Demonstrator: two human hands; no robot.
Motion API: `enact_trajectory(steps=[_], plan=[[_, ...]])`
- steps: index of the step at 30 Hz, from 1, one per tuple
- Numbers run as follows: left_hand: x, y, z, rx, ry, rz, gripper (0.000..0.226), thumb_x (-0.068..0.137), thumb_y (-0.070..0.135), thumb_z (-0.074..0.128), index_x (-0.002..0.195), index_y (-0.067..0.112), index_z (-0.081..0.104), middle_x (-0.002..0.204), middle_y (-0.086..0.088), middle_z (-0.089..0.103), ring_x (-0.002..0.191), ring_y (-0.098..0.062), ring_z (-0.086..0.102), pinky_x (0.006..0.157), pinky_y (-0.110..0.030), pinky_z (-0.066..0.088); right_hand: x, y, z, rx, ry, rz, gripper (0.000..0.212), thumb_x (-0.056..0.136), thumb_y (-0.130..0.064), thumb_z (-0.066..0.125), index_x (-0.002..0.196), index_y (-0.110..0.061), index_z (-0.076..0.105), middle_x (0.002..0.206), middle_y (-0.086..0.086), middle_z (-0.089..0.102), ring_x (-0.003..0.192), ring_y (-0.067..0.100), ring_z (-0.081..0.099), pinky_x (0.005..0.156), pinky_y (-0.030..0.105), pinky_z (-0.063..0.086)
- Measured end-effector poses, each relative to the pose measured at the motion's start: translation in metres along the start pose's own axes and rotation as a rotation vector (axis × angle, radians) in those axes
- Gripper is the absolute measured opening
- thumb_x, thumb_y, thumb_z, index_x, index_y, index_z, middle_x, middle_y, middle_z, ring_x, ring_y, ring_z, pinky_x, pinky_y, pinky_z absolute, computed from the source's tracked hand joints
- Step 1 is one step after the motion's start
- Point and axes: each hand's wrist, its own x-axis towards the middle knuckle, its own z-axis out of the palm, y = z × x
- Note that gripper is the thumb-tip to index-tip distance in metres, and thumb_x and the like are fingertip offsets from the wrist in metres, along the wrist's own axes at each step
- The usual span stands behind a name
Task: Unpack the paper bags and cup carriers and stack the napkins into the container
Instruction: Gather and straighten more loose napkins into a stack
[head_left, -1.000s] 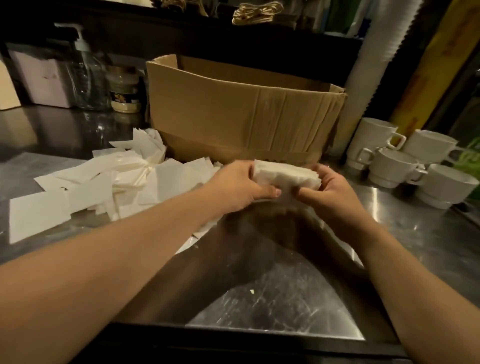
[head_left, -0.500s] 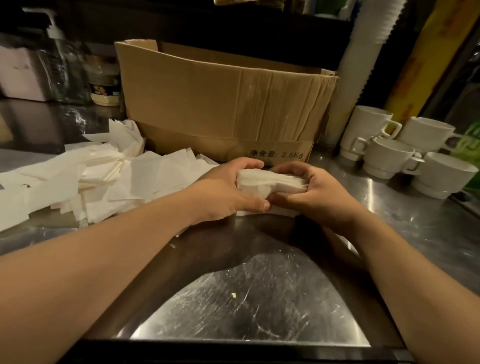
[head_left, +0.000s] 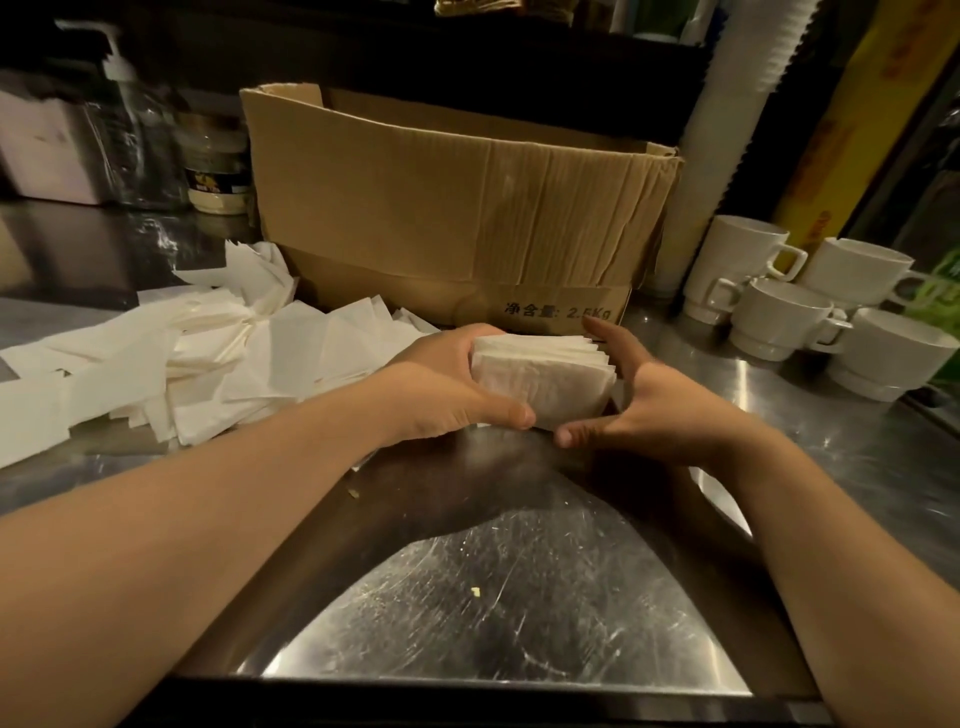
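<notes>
On the steel counter (head_left: 519, 597), just in front of a cardboard box (head_left: 447, 208), a neat stack of napkins (head_left: 540, 379) is held between two hands. The stack is gripped at its left end by the left hand (head_left: 441, 389), whose fingers are curled over the far edge while the thumb is pressed against the near lower edge. The right hand (head_left: 649, 410) is spread open at the stack's right end, with fingers straight and slightly splayed; its palm is turned toward the fanned edges of the napkins, and whether these are actually touched by it cannot be told. The thumb of this hand is pointed toward the left thumb, just beside it under the stack.

To the left of the hands, a loose heap of napkins (head_left: 171, 364) is scattered across the counter, reaching up to the left front corner of the box. The box is seen with its top open and its front wall creased, and some print is visible at its lower right. Behind the heap, a pump bottle (head_left: 130, 130) and a jar (head_left: 215, 166) are placed against the dark back wall. To the right of the box, a group of white cups (head_left: 810, 312) is set close together, beside a tall white column of stacked cups (head_left: 727, 130).
</notes>
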Motion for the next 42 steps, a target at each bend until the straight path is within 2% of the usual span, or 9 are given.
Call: enact_trajectory(steps=[3, 8, 12, 17, 20, 25, 30, 35, 42], plan=[[0.0, 0.002, 0.003, 0.041, -0.004, 0.016, 0.076, 0.065, 0.051, 0.094, 0.13, 0.043, 0.058, 0.11, 0.021, 0.069, 0.107, -0.006, 0.063, 0.1, -0.039, 0.053, 0.001, -0.002, 0.008, 0.047, -0.018, -0.055, 0.133, 0.05, -0.046, 0.091, 0.16, -0.037, 0.017, 0.142, -0.017, 0.042, 0.13, 0.007, 0.046, 0.113, 0.024, 0.038], [-0.002, 0.002, 0.0, -0.025, 0.02, 0.036, 0.04, 0.076, 0.044, 0.089, 0.111, 0.041, 0.07, 0.095, 0.019, 0.075, 0.098, -0.007, 0.068, 0.098, -0.04, 0.055, 0.003, -0.004, 0.01, 0.188, 0.177, -0.166, 0.061, 0.067, -0.027, 0.089, 0.119, -0.03, 0.058, 0.115, -0.009, 0.064, 0.103, 0.009, 0.066, 0.082, 0.02, 0.058], [-0.003, 0.002, -0.002, -0.067, -0.038, 0.054, 0.049, 0.071, 0.034, 0.094, 0.113, 0.041, 0.069, 0.103, 0.016, 0.075, 0.102, -0.008, 0.068, 0.101, -0.038, 0.055, 0.002, 0.0, 0.01, 0.109, 0.185, -0.3, 0.075, 0.074, -0.022, 0.089, 0.139, -0.029, 0.052, 0.132, -0.015, 0.057, 0.118, -0.011, 0.053, 0.094, 0.007, 0.045], [-0.001, 0.002, -0.003, -0.033, -0.016, 0.045, 0.058, 0.069, 0.037, 0.094, 0.117, 0.039, 0.062, 0.102, 0.017, 0.071, 0.099, -0.007, 0.065, 0.094, -0.033, 0.055, -0.002, -0.007, 0.017, -0.218, 0.29, -0.436, 0.058, 0.091, -0.046, 0.066, 0.145, -0.049, 0.046, 0.147, -0.016, 0.047, 0.141, 0.008, 0.038, 0.117, 0.051, 0.032], [0.0, 0.0, -0.002, -0.049, -0.026, 0.072, 0.048, 0.071, 0.029, 0.093, 0.11, 0.033, 0.066, 0.097, 0.014, 0.074, 0.095, -0.006, 0.068, 0.087, -0.027, 0.056, -0.003, -0.02, 0.025, -0.557, 0.275, -0.474, 0.06, 0.092, -0.062, 0.039, 0.151, -0.054, 0.032, 0.161, -0.02, 0.03, 0.152, 0.012, 0.015, 0.119, 0.053, 0.01], [0.001, 0.0, -0.002, -0.024, -0.045, 0.097, 0.04, 0.077, 0.021, 0.088, 0.102, 0.039, 0.062, 0.096, 0.017, 0.071, 0.093, -0.003, 0.066, 0.082, -0.021, 0.055, -0.004, -0.025, 0.029, -0.681, 0.259, -0.455, 0.061, 0.093, -0.065, 0.024, 0.152, -0.053, 0.031, 0.163, -0.017, 0.03, 0.151, 0.017, 0.015, 0.115, 0.052, 0.009], [0.0, 0.0, -0.001, -0.036, -0.036, 0.113, 0.038, 0.078, 0.018, 0.087, 0.101, 0.038, 0.064, 0.092, 0.017, 0.071, 0.087, 0.001, 0.066, 0.074, -0.013, 0.053, -0.005, -0.025, 0.03, -0.658, 0.296, -0.455, 0.058, 0.095, -0.062, 0.031, 0.151, -0.05, 0.037, 0.156, -0.015, 0.039, 0.144, 0.016, 0.026, 0.111, 0.054, 0.019], [-0.001, 0.0, -0.001, -0.065, -0.003, 0.085, 0.045, 0.07, 0.033, 0.092, 0.108, 0.039, 0.069, 0.095, 0.014, 0.075, 0.095, -0.008, 0.068, 0.092, -0.039, 0.058, -0.006, -0.023, 0.018, -0.436, 0.226, -0.315, 0.059, 0.094, -0.045, 0.064, 0.148, -0.048, 0.04, 0.132, -0.016, 0.05, 0.129, 0.01, 0.041, 0.116, 0.045, 0.026], [-0.002, 0.004, -0.003, -0.041, -0.084, 0.042, 0.049, 0.074, 0.039, 0.091, 0.117, 0.038, 0.065, 0.107, 0.018, 0.071, 0.103, -0.006, 0.065, 0.1, -0.036, 0.055, -0.009, -0.01, 0.006, -0.038, 0.161, -0.284, 0.052, 0.081, -0.022, 0.08, 0.123, -0.044, 0.06, 0.117, -0.02, 0.059, 0.109, -0.001, 0.058, 0.089, 0.021, 0.053]])
